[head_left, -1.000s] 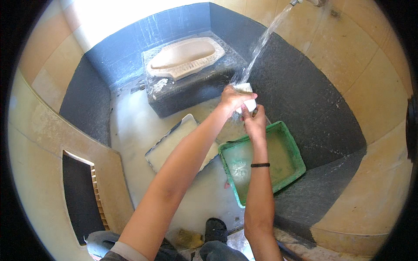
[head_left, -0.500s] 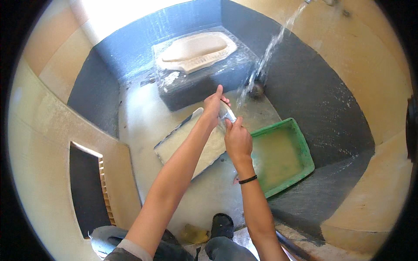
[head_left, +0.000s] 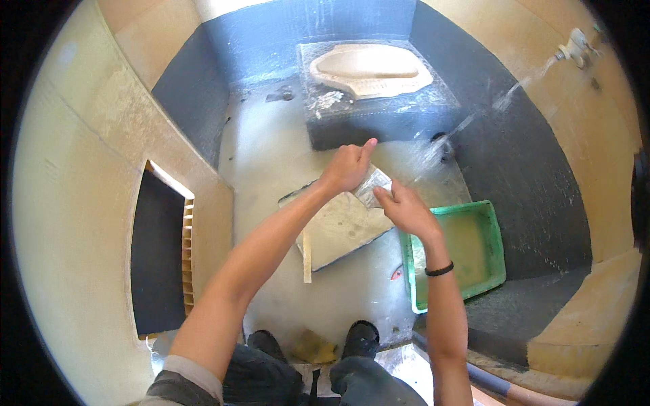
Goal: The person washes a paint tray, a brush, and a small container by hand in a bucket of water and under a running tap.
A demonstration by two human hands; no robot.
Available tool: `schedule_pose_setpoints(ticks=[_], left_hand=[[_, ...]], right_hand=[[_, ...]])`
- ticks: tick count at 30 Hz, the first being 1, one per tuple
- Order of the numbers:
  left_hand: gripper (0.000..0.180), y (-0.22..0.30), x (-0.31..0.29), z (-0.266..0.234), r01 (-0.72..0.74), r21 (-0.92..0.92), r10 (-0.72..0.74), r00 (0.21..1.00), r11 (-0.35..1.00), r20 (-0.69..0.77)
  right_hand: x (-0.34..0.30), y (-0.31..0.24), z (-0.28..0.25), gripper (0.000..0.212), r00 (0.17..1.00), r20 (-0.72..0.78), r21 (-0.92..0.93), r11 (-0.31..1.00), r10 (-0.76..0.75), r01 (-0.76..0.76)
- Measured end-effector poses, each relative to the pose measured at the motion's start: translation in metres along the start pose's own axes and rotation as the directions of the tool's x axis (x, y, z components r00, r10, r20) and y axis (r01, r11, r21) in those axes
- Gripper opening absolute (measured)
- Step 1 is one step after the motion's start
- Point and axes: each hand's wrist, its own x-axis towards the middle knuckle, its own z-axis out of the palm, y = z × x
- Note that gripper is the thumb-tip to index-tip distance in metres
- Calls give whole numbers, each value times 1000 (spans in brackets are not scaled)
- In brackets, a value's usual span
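Observation:
A flat, silvery-white rectangular piece is held between my hands, tilted; its exact kind I cannot make out. My left hand closes on its far left end, thumb sticking out. At the opposite edge, my right hand pinches it between thumb and fingers. Below the hands, a pale rectangular slab or shallow tray with dark edges lies on the wet floor. A narrow light strip lies across its near left edge. Just right of it stands a green plastic basin of cloudy water, partly covered by my right forearm.
A squat toilet sits on a raised grey block ahead. From a wall tap at the upper right, water streams down near a dark round opening. A small red scrap and a yellowish piece lie on the floor.
The view has shifted, bringing the tap into sight. My right hand has moved apart from my left, and the silvery piece now shows its flat face. The light strip lies at the slab's near edge.

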Motion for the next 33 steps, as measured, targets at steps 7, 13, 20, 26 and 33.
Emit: schedule_pose_setpoints(ticks=[7,13,20,26,33], left_hand=[[64,-42,0,-111,-57,153,63,997,987,-35],[44,-156,-74,-167,154,708,-275,960,689,58],[68,-129,-71,-123,137,535,-417,792,834,447],[96,-63,-75,-61,451,-334,-325,871,828,369],[61,-1,-43,-24,428,-765,-105,895,481,434]], right_hand=[[-3,-78,-76,29,961,-271,-21,999,-49,45],[56,-62,-33,28,387,-900,-106,961,-201,255],[34,104,82,46,994,-101,-329,941,48,-79],[11,-50,15,39,946,223,291,910,235,-294],[20,-23,-21,47,992,55,37,992,118,-120]])
